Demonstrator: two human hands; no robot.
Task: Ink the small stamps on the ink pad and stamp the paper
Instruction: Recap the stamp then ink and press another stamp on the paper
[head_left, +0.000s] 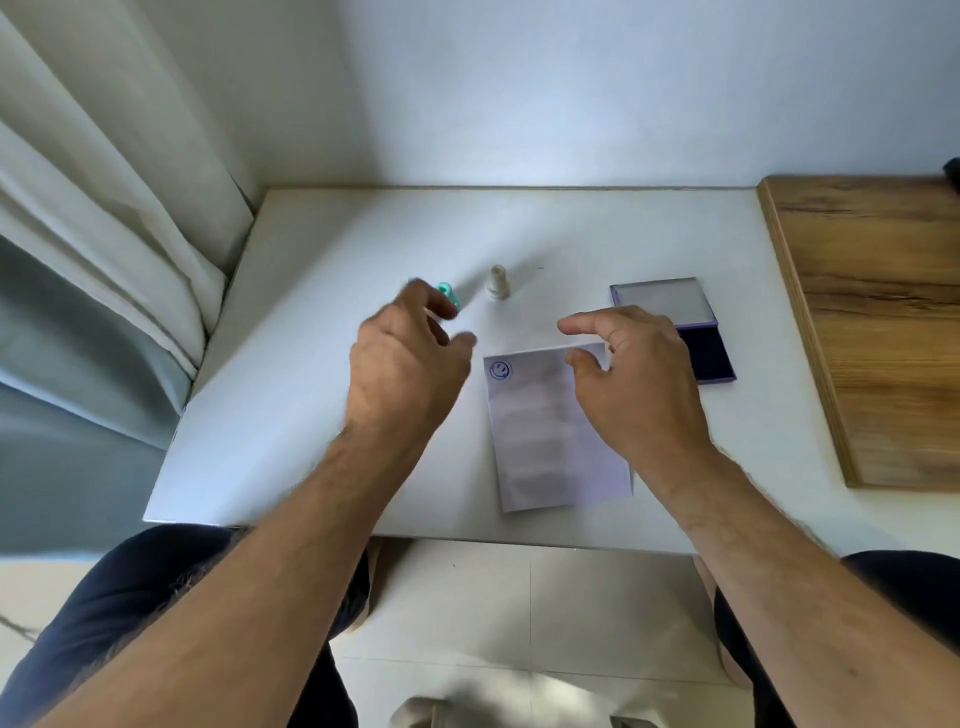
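— What does the room look like?

— A white table (322, 332) stands against a pale wall, with a light curtain (104, 249) hanging at its left side and a wooden board (872, 322) lying along its right edge. The floor below is tiled in a pale colour.

— And the stamping things?

— A sheet of paper (545, 436) lies near the front edge, slightly turned, with one blue smiley print (501, 370) in its far left corner. The ink pad (711, 358) sits just right of the paper, its lid (660, 299) swung open toward the wall. A cream stamp (497, 282) stands upright beyond the paper — untouched. A teal stamp (449, 297) shows just past the left fingertips.

— Is the left hand (405, 364) holding that teal one?

— That cannot be told. The fingers are loosely curled and blurred, and the stamp peeks out beside them; contact is unclear.

— The right hand (634, 384)?

— Spread and empty, hovering over the paper's far right corner — thumb and forefinger apart, nothing between them, partly covering the ink pad.
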